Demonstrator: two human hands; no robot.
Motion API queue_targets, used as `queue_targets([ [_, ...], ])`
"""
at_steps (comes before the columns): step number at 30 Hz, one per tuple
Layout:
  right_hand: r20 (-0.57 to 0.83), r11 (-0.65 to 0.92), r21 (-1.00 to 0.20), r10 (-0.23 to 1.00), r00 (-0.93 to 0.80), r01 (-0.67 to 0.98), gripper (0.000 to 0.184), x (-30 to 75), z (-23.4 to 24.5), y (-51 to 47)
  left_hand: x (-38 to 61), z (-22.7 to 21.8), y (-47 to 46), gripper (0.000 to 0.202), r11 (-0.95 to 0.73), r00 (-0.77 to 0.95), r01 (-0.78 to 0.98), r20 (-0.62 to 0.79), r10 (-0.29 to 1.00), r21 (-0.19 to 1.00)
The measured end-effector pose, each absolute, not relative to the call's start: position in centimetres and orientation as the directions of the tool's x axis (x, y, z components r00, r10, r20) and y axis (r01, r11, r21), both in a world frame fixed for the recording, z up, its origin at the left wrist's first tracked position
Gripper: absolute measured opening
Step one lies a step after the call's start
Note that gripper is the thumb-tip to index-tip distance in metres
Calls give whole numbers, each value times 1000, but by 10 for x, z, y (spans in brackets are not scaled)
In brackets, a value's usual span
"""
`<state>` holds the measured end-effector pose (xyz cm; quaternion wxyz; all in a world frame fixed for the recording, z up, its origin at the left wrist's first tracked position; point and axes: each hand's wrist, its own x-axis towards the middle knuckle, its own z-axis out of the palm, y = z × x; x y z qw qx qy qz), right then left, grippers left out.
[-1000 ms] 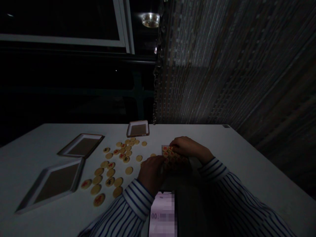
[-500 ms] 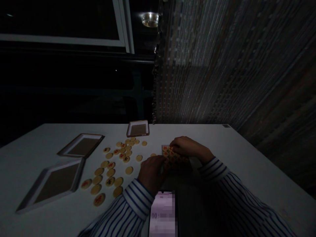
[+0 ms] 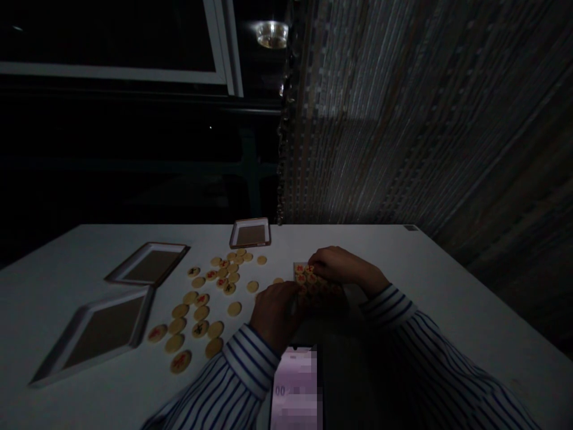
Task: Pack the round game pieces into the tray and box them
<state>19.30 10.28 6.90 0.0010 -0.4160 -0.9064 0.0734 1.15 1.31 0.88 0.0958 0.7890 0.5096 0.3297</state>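
Observation:
A small box (image 3: 294, 267) holds round wooden Chinese chess pieces (image 3: 312, 279) with red characters, packed in rows. My left hand (image 3: 276, 310) is closed at the box's near left side, its bent fingers against the edge and partly hiding the pieces. From the far right, my right hand (image 3: 341, 264) reaches over the box with curled fingers, fingertips down on a piece in the back row. Shadow darkens the near part of the box. Loose Chinese chess pieces (image 3: 201, 313) lie scattered to the left, some with red or black characters up, others plain.
Two shallow trays, an upper one (image 3: 122, 277) and a lower one (image 3: 141, 343), lie at the left. A smaller tray (image 3: 231, 243) is at the table's back edge. A lit phone (image 3: 293, 382) sits before me on the white table (image 3: 452, 334). Behind hangs a string curtain (image 3: 358, 149).
Both hands stay at the box in nearly the same pose. The right hand has barely shifted, and the loose pieces and trays lie as before.

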Motion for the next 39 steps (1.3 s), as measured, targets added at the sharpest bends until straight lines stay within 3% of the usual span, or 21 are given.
queue_targets([
  [6,-39,633,-121,767,-641,764,28,195,73,102,12,11,12,24,-460,263,746,421,868,481],
  [17,179,614,-72,783,-596,786,29,194,92,94,7,15,11,23,-451,225,743,451,864,494],
  [32,170,667,-52,739,-652,743,31,168,106,71,-17,46,13,16,-391,157,781,453,878,487],
  [39,206,680,-89,728,-654,728,32,158,105,65,-87,55,39,27,-179,-75,800,393,917,572],
])
